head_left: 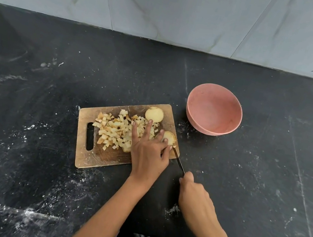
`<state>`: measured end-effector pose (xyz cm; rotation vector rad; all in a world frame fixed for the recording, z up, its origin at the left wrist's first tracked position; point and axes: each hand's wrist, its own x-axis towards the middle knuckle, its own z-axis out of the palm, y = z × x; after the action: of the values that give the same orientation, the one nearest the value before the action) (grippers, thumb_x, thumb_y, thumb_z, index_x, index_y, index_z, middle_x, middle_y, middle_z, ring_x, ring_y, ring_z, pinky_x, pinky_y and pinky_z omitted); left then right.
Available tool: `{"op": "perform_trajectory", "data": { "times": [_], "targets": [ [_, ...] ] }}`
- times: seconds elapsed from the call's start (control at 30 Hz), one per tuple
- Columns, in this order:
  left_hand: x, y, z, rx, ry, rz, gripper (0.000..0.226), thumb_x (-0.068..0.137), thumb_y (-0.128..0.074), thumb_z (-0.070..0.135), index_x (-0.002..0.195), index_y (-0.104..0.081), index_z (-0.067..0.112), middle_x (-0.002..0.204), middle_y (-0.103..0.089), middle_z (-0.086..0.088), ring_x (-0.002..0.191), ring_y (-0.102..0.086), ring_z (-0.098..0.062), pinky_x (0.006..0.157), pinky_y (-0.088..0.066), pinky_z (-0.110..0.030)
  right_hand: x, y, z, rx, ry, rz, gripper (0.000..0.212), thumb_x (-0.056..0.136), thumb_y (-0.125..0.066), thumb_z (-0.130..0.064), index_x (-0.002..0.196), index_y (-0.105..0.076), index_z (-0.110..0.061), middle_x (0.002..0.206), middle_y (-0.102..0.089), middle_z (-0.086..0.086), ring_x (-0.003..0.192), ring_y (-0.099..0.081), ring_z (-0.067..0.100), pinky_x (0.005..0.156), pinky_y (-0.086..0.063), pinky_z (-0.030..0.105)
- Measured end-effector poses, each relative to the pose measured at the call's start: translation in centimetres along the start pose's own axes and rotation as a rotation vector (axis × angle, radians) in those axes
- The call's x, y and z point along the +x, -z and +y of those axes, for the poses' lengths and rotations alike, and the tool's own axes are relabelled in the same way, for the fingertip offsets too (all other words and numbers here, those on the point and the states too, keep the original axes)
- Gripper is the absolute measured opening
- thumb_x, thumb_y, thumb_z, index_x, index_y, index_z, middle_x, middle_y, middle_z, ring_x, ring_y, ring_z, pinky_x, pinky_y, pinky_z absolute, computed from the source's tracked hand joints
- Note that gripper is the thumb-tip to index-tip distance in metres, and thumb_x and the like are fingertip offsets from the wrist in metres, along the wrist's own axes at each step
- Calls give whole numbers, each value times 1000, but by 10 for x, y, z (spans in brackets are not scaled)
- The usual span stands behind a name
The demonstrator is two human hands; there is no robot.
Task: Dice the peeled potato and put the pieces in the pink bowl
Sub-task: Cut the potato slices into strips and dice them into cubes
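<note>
Head view looks down on a dark counter [44, 141] streaked with white dust, with a grey marbled wall [170, 7] behind it. On the counter lies a wooden board [101, 155], its handle slot to the left. A heap of dice [114, 130], pale and partly browned, covers the middle of the board. Two potato pieces remain uncut: a far slice [154, 114] lies flat near the board's back edge, and a near slice [169, 137] sits at the right edge.

The left hand [149, 150] lies over the board with fingers straight and spread apart; the fingertips reach over the dice, and the thumb-side fingers touch the near slice, steadying it. The right hand [194, 197] is off the board to the right, fingers curled tight around the handle of a knife [178, 160]. The thin blade slants up and left from that hand, its tip meeting the board's right edge just beside the near slice.

The bowl [214, 109], pink, stands upright on the counter to the right of the board and slightly behind it, apart from it. No potato shows inside it.
</note>
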<state>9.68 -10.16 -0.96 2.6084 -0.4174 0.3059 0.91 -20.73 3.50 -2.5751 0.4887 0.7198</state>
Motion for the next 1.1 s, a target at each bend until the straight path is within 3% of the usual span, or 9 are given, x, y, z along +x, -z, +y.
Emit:
{"op": "perform_trajectory", "data": {
  "times": [0.17, 0.27, 0.4, 0.6, 0.73, 0.93, 1.03, 1.1],
  "targets": [
    [-5, 7, -11, 26, -82, -65, 15, 82, -75, 24, 96, -76, 20, 115, -69, -4, 135, -40, -32, 113, 4, -56, -2, 16, -1, 161, 58, 107, 28, 103, -26, -35, 78, -30, -22, 68, -48, 0, 62, -47, 20, 57, -35, 35],
    [-4, 11, -15, 7, -86, -69, 9, 79, -77, 24, 88, -77, 21, 110, -71, -3, 134, -41, -32, 112, 1, -61, 9, 23, -13, 225, 52, 137, 24, 103, -26, -33, 85, -33, -19, 73, -55, 6, 67, -54, 25, 59, -39, 36],
    [-1, 11, -14, -5, -77, -57, 3, 79, -77, 23, 82, -77, 21, 104, -72, -3, 132, -44, -32, 113, 2, -58, 27, 23, -31, 149, 50, 103, 16, 103, -27, -25, 97, -36, -13, 86, -61, 14, 80, -59, 32, 65, -45, 38],
    [-2, 8, -13, -39, -67, -23, 1, 77, -78, 20, 77, -78, 20, 103, -72, -4, 130, -46, -33, 113, 2, -57, 39, 14, -38, 48, 9, 80, 13, 101, -29, -18, 110, -36, -12, 98, -63, 16, 89, -60, 34, 65, -41, 35],
    [-2, 8, -13, -50, -58, -26, 1, 77, -78, 19, 76, -78, 20, 102, -72, -4, 130, -47, -33, 114, 1, -56, 41, 5, -40, -16, -24, 102, 13, 98, -31, -11, 110, -34, -13, 98, -62, 14, 90, -61, 33, 64, -39, 35],
    [-2, 7, -13, -42, -61, -17, 2, 76, -79, 19, 78, -78, 19, 102, -73, -4, 128, -48, -33, 114, -1, -56, 48, 0, -43, -16, -26, 145, 15, 101, -29, -17, 114, -35, -12, 102, -64, 15, 93, -63, 34, 64, -39, 36],
    [-1, 6, -13, -45, -55, -14, 2, 75, -79, 20, 77, -78, 19, 100, -73, -4, 128, -49, -33, 114, -1, -54, 43, -1, -38, -62, -45, 92, 21, 99, -30, -10, 120, -33, -11, 104, -63, 15, 94, -62, 33, 65, -40, 35],
    [-1, 6, -13, -42, -53, -20, 3, 75, -79, 21, 76, -78, 20, 100, -73, -3, 128, -49, -33, 114, -1, -55, 32, -5, -29, -85, -61, 44, 15, 98, -31, -8, 113, -31, -13, 102, -63, 13, 91, -62, 31, 64, -40, 35]
  ]
}}
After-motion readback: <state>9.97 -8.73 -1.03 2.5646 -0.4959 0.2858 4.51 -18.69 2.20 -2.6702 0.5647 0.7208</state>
